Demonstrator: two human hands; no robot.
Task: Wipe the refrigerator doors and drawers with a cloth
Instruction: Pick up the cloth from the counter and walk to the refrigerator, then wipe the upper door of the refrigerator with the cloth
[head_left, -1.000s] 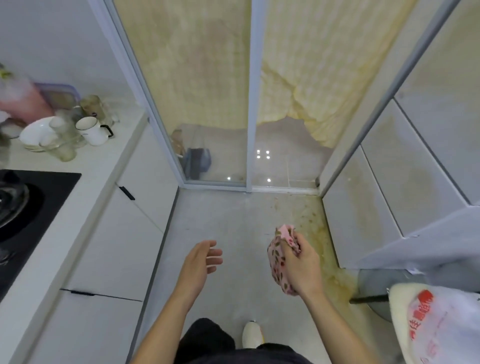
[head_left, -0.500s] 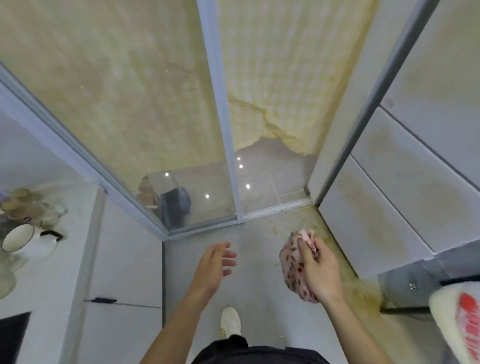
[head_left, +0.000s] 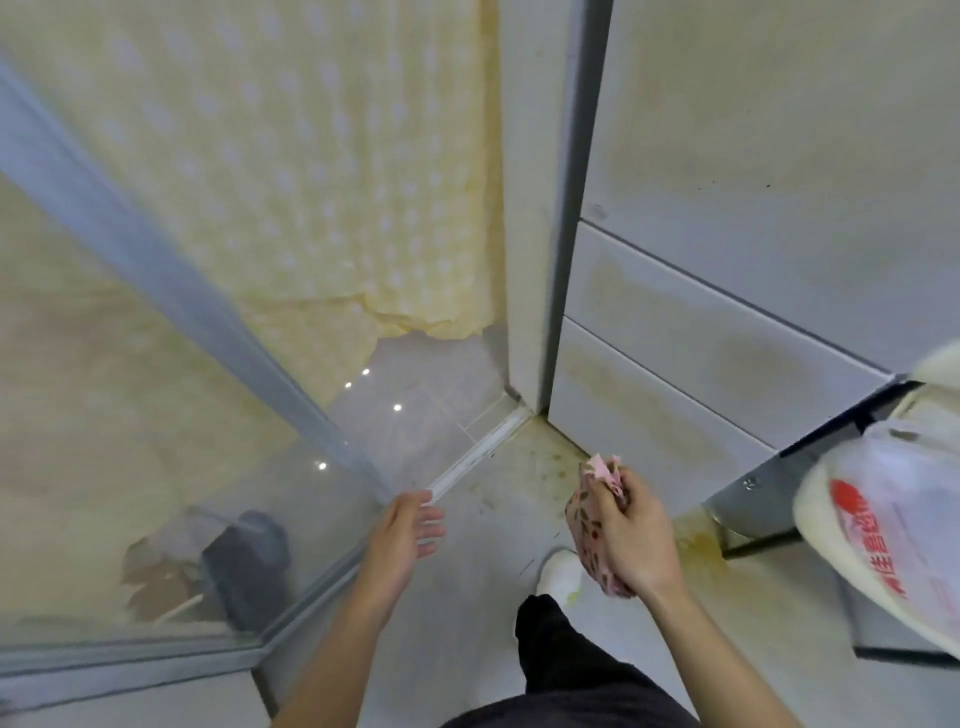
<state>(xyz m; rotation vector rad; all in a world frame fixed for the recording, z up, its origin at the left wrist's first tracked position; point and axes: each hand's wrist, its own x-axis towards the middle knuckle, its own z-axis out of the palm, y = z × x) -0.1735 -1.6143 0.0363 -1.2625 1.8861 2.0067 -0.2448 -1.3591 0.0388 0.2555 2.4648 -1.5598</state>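
While I look down over the grey floor (head_left: 467, 597), I see the right hand (head_left: 631, 540) at lower centre-right, fingers curled round a bunched pink cloth with a dark leaf print (head_left: 584, 519). The left hand (head_left: 405, 535) hangs at centre, fingers relaxed, holding nothing. Yellow-stained white refrigerator drawers (head_left: 701, 338) fill the right of the frame, apart from the cloth, below a white refrigerator door (head_left: 779, 104).

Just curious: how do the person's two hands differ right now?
The right hand grips a bunched pink patterned cloth; the left hand holds nothing. The right hand is curled, the left hand loosely extended. The right hand is nearer the refrigerator drawers, the left hand nearer the glass door. Both are bare.
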